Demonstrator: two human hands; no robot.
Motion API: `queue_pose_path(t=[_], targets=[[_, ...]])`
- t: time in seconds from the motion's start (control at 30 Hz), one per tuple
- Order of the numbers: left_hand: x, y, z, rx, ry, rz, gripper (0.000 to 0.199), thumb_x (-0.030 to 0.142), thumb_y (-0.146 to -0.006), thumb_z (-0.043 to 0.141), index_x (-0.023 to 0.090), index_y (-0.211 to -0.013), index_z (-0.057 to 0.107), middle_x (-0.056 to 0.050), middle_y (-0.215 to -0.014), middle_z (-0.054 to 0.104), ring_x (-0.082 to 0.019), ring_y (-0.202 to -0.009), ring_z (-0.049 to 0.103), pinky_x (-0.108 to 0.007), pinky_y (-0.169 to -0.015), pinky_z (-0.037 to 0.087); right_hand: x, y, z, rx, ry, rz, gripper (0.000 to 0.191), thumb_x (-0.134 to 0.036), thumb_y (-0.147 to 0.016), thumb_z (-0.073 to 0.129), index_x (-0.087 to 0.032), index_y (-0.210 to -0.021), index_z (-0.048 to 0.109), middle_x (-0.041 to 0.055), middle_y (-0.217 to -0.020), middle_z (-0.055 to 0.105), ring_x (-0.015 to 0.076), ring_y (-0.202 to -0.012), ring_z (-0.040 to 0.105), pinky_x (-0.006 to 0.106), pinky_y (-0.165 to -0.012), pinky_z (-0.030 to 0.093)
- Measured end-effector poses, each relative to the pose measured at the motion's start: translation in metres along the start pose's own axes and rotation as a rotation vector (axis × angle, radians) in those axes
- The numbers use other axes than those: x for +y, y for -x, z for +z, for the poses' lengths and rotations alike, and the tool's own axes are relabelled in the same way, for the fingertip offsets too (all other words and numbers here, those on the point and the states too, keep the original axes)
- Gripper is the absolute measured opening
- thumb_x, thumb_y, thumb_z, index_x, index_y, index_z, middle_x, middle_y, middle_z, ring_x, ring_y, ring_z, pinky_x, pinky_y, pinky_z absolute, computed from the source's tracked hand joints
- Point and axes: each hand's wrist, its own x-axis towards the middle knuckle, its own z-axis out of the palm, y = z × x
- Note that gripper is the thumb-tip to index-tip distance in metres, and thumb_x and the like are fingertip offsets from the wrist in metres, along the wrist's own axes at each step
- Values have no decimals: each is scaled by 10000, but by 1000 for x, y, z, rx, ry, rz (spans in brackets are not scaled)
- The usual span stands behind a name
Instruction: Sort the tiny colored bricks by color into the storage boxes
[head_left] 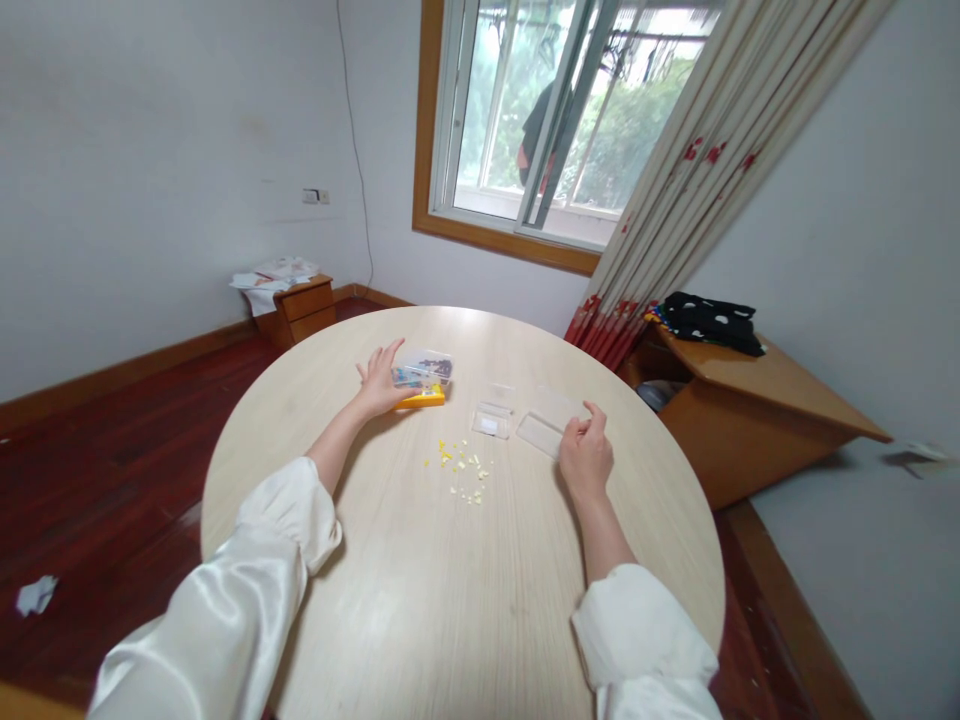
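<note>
On the far left part of the round table, my left hand spans the left end of a clear plastic box, thumb at its front and other fingers spread behind. Dark and blue small pieces show inside that box. A yellow box lies directly below and in front of it, close to my thumb. To the right, my right hand is closed at the edge of a clear plastic tray; its fingertips are partly hidden. Between the hands lies a small clear case with a white label. Loose yellow and cream pieces are scattered nearer me.
The round wooden table fills the middle. A tilted wooden cabinet with black cloth stands at the right. A small drawer unit with papers is back left. Beyond the window, a person is partly visible.
</note>
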Motion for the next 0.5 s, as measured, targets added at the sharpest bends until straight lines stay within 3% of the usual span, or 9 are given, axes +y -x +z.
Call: queue_pose_path(t=[0.1, 0.2, 0.4, 0.5], targets=[[6, -2, -3, -108, -63, 40, 812, 363, -667, 713, 281, -1376, 326, -142, -1475, 279, -380, -1389, 98, -674, -1023, -49, -2, 2, 2, -4, -29, -43, 395, -283, -868, 358, -160, -1222, 484, 38, -741, 600, 175, -616, 507, 260, -559, 266], [10, -4, -2, -186, -102, 66, 632, 366, -698, 686, 287, -1280, 455, -124, -1430, 368, -380, -1384, 131, -683, -1007, -87, -4, 4, 3, -2, -55, -77, 397, -298, -869, 349, -159, -1212, 494, 26, -702, 587, 175, -606, 507, 257, -554, 272], [16, -3, 1, -166, -90, 88, 431, 314, -672, 704, 225, -1055, 529, -113, -1281, 488, -373, -1358, 197, -694, -1009, -19, -6, 7, 5, 13, -97, -122, 405, -318, -869, 339, -146, -1191, 516, 27, -679, 578, 180, -603, 516, 264, -553, 293], [16, -2, 2, -145, -80, 116, 385, 322, -663, 707, 203, -977, 520, -101, -1178, 529, -360, -1285, 317, -683, -1011, 36, -6, 8, 7, 18, -126, -141, 400, -318, -871, 339, -139, -1171, 533, 30, -676, 579, 180, -603, 524, 271, -559, 322]])
